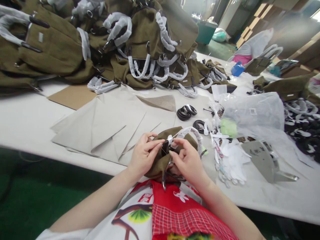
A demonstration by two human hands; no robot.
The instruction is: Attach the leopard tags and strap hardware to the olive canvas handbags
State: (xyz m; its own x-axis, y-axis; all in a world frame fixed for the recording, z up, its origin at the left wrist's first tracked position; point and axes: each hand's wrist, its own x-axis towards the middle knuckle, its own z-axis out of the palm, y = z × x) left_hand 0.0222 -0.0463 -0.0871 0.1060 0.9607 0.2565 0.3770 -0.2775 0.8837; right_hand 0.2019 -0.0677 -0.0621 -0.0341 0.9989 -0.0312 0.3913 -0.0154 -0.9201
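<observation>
An olive-green handbag point(156, 166) sits at the table's front edge, against the apron. One of its handles point(197, 133) is wrapped in white film and arches up on the right. Both hands meet over the top of the bag at a small dark strap tab point(165, 147) with a white piece point(170, 138) on it. My left hand point(145, 151) is closed, thumb and forefinger pinching the tab's left side. My right hand point(187, 158) pinches at its right side, and the fingers partly hide what they grip. A zipper edge shows below the tab.
Many olive bags point(140, 33) with wrapped handles are piled along the back. Grey paper sheets point(100, 123) lie left, beside brown cardboard point(72, 96). To the right are coiled black straps point(183, 113), a clear plastic bag point(260, 110), white tags point(232, 160) and a grey metal holder point(260, 160).
</observation>
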